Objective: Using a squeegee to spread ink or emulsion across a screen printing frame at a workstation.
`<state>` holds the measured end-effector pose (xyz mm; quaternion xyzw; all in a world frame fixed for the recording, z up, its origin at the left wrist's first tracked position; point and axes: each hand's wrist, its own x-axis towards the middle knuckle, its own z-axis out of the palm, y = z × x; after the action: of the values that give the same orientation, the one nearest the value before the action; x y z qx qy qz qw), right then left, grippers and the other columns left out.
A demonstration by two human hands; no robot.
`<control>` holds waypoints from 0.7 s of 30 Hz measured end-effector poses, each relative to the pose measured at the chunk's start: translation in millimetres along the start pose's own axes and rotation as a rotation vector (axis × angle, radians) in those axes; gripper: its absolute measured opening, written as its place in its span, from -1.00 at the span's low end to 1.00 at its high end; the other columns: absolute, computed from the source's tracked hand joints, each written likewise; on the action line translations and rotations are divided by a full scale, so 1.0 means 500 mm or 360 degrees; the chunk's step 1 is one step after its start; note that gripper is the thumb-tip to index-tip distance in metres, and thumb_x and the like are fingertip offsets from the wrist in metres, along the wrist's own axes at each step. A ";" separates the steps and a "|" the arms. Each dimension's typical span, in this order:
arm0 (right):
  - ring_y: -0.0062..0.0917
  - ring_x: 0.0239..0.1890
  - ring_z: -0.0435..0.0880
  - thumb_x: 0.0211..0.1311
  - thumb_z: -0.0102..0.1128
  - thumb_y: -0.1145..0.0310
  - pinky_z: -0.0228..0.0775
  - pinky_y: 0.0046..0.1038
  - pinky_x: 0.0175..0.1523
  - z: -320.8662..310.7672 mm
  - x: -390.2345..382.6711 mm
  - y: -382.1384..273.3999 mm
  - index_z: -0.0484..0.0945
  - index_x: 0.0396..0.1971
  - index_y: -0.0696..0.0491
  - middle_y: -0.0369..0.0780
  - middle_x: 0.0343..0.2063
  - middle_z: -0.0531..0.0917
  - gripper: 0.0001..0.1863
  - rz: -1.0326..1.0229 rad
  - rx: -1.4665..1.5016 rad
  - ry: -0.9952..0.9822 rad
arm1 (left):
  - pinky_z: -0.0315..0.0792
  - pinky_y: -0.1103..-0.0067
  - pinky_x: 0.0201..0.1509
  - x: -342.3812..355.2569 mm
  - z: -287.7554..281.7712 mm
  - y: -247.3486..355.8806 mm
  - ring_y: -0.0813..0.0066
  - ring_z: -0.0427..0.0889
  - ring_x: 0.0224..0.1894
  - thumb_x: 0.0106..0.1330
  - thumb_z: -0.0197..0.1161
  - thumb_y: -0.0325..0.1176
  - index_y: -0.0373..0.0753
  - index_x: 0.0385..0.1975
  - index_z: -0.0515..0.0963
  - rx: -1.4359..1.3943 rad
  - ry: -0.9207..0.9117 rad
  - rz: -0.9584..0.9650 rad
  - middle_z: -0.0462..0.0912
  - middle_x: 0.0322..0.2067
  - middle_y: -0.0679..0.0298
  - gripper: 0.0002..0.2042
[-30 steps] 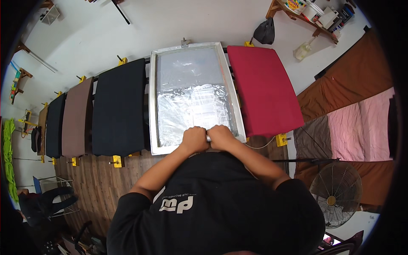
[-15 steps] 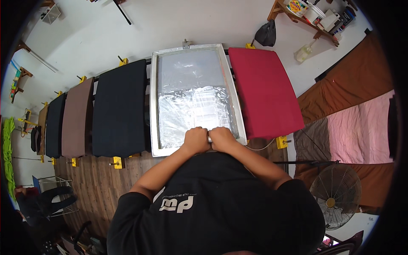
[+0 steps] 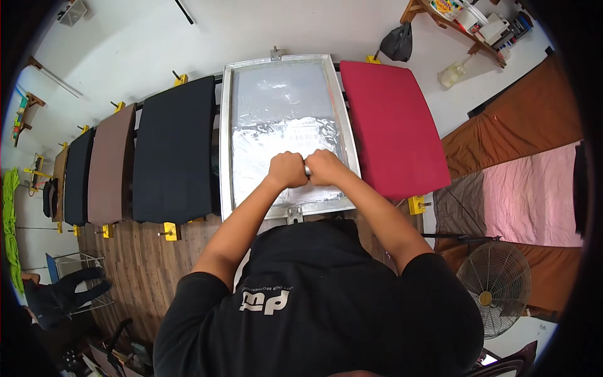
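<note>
My left hand [image 3: 287, 169] and my right hand [image 3: 325, 168] are side by side, both fists wrapped round one squeegee [image 3: 307, 170]. Only a silver bit of it shows between them; the rest is hidden beneath my fingers. They are over the nearer half of a metal-framed printing screen [image 3: 225, 135]. Its far mesh looks grey, while the nearer part is shiny and whitish with wrinkled streaks. A metal bracket [image 3: 294, 215] sits at the frame's near edge, and another bracket [image 3: 276, 54] at its far edge.
To the right lies a red cloth-covered board [image 3: 396, 129]; to the left are a black board [image 3: 174, 151], a brown board [image 3: 110, 166] and others. Yellow clamps [image 3: 171, 232] stick out along the row. A fan [image 3: 493, 292] stands at right, and another person [image 3: 59, 298] is at far left.
Both fists have moved together away from me, from the screen's near edge further onto the mesh. The near bracket, covered before, now shows. My view has shifted slightly.
</note>
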<state>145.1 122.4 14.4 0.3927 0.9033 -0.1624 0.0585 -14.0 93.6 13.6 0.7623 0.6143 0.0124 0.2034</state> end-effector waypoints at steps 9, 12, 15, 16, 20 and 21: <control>-0.06 -0.30 0.74 -0.23 0.32 0.38 0.62 -0.14 -0.10 0.034 -0.098 -0.047 0.73 -0.45 0.14 0.04 -0.44 0.72 -0.75 -0.0003 0.0158 -0.0084 | 0.64 0.25 -0.14 -0.098 0.026 0.031 0.00 0.76 -0.29 -0.06 0.35 -0.14 -0.24 -0.45 0.74 -0.0086 -0.0216 0.0041 0.74 -0.41 -0.05 -0.70; -0.05 -0.20 0.74 -0.21 0.32 0.40 0.61 -0.14 -0.06 0.008 -0.055 -0.020 0.73 -0.36 0.16 0.08 -0.35 0.73 -0.70 -0.0018 0.0264 -0.0245 | 0.63 0.28 -0.07 -0.056 -0.003 0.017 0.00 0.77 -0.21 -0.01 0.39 -0.07 -0.20 -0.35 0.76 -0.0161 -0.0407 -0.0043 0.76 -0.33 -0.04 -0.65; -0.06 -0.21 0.73 -0.19 0.31 0.43 0.60 -0.12 -0.05 -0.007 -0.019 0.010 0.73 -0.37 0.13 0.04 -0.34 0.73 -0.74 0.0042 0.0218 -0.0021 | 0.63 0.25 -0.09 -0.012 -0.020 0.010 0.01 0.76 -0.23 0.00 0.37 -0.13 -0.20 -0.36 0.75 -0.0154 -0.0208 -0.0080 0.76 -0.34 -0.02 -0.70; -0.06 -0.21 0.73 -0.18 0.32 0.43 0.59 -0.12 -0.06 -0.013 -0.011 0.007 0.72 -0.37 0.11 0.03 -0.34 0.73 -0.74 0.0092 0.0221 0.0042 | 0.64 0.25 -0.10 -0.008 -0.020 0.010 0.01 0.76 -0.25 0.01 0.35 -0.16 -0.20 -0.37 0.75 -0.0138 -0.0076 -0.0110 0.76 -0.36 -0.02 -0.72; -0.07 -0.22 0.70 -0.11 0.34 0.41 0.58 -0.10 -0.13 0.049 -0.034 -0.025 0.64 -0.39 0.15 0.00 -0.37 0.70 -0.78 0.0067 0.0126 0.0394 | 0.61 0.23 -0.20 -0.041 0.068 0.000 0.00 0.69 -0.32 -0.04 0.41 -0.27 -0.29 -0.39 0.63 -0.0177 0.0512 0.0120 0.66 -0.36 0.02 -0.74; -0.09 -0.24 0.70 -0.12 0.33 0.43 0.58 -0.13 -0.15 0.086 -0.053 -0.033 0.62 -0.41 0.15 -0.02 -0.36 0.69 -0.80 0.0015 0.0065 0.0468 | 0.61 0.24 -0.20 -0.065 0.085 0.010 0.00 0.69 -0.33 -0.05 0.44 -0.24 -0.30 -0.40 0.61 -0.0157 0.0500 0.0094 0.65 -0.39 0.02 -0.71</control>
<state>150.5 78.8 -15.8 0.4175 0.8969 -0.1212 -0.0817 -5.7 49.6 -16.1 0.7578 0.6144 0.1675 0.1417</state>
